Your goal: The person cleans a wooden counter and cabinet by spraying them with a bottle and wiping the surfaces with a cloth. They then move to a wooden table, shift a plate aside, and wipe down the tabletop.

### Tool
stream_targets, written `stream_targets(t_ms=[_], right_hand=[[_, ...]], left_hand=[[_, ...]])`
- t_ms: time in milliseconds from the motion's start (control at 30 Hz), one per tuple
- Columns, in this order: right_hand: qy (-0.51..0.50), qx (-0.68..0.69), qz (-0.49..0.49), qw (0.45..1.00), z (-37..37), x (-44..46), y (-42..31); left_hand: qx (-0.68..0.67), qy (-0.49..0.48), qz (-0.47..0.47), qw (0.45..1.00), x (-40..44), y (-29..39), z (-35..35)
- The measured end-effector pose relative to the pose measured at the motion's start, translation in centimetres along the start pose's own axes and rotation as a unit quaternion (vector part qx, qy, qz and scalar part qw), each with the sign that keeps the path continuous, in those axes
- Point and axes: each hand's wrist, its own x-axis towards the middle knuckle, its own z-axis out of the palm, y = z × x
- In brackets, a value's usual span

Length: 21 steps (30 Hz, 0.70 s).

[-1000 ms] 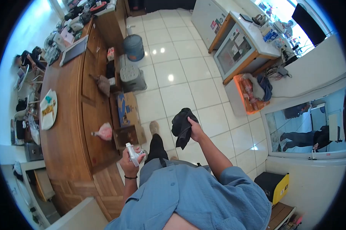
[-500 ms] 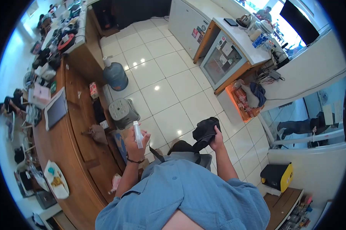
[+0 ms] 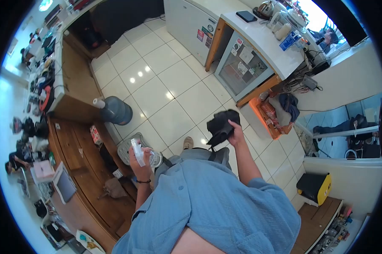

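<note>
My left hand (image 3: 142, 168), with a dark band at its wrist, is closed around a small clear-and-white plastic object (image 3: 137, 152). I cannot make out its exact kind. My right hand (image 3: 236, 134) grips a black fabric bundle (image 3: 221, 127), perhaps a soft bag, held out over the tiles; a strap dangles below it. Beneath my left hand stands a grey plastic stool (image 3: 124, 151), partly covered by the hand. One shoe (image 3: 188, 143) shows on the floor between the hands.
A blue water jug (image 3: 117, 111) stands on the tiled floor (image 3: 157, 108) beside the wooden counter (image 3: 76, 169). Ahead right are a glass-fronted cabinet (image 3: 245, 63) and an orange crate (image 3: 267, 120) of bottles. A black-and-yellow box (image 3: 315, 188) rests on a low wooden surface at right.
The view has turned and moved forward; a shoe now shows. My right hand has raised the black bundle farther ahead. My left hand still holds the plastic object, now nearer the stool.
</note>
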Motion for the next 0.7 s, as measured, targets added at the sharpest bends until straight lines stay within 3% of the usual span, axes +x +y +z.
stream_targets(t_ms=[233, 433, 467, 700], right_hand=[[0.027, 0.043, -0.042, 0.998, 5.5, 10.3, -7.1], [0.136, 0.1, -0.114, 0.979, 3.6, 12.7, -6.9], [0.166, 0.11, -0.129, 0.972, 3.4, 12.8, -6.6], [0.323, 0.215, -0.177, 0.905, 2.9, 9.8, -6.2]], left_hand=[[0.048, -0.013, -0.027, 0.998, 12.4, -1.0, 7.0], [0.031, -0.195, -0.077, 0.977, 24.3, -5.2, 15.0], [0.088, -0.222, -0.029, 0.971, 26.5, -6.3, 16.3], [0.126, -0.398, 0.032, 0.908, 37.0, -6.5, 28.6]])
